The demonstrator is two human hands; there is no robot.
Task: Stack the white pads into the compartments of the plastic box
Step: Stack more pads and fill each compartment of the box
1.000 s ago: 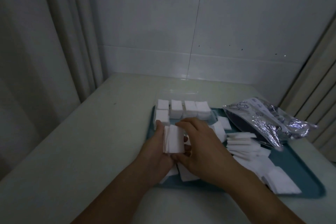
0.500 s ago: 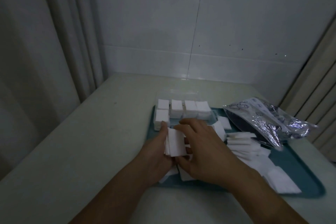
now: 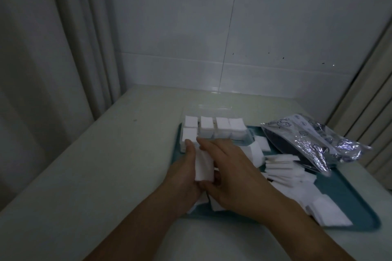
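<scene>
While a bundle of white pads (image 3: 204, 165) stands on edge just before the plastic box (image 3: 214, 131), left hand (image 3: 184, 172) and right hand (image 3: 232, 172) clasp it between them, over the teal tray (image 3: 358, 203); loose pads (image 3: 284, 170) lie right of the box.

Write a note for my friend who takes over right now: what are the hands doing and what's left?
Left hand and right hand together hold a stack of white pads just in front of the plastic box on the teal tray.
Done: five compartments visibly filled.
Left: seat the held stack, then box the loose pads lying right of the hands. The foil bag lies at the tray's far right.
</scene>
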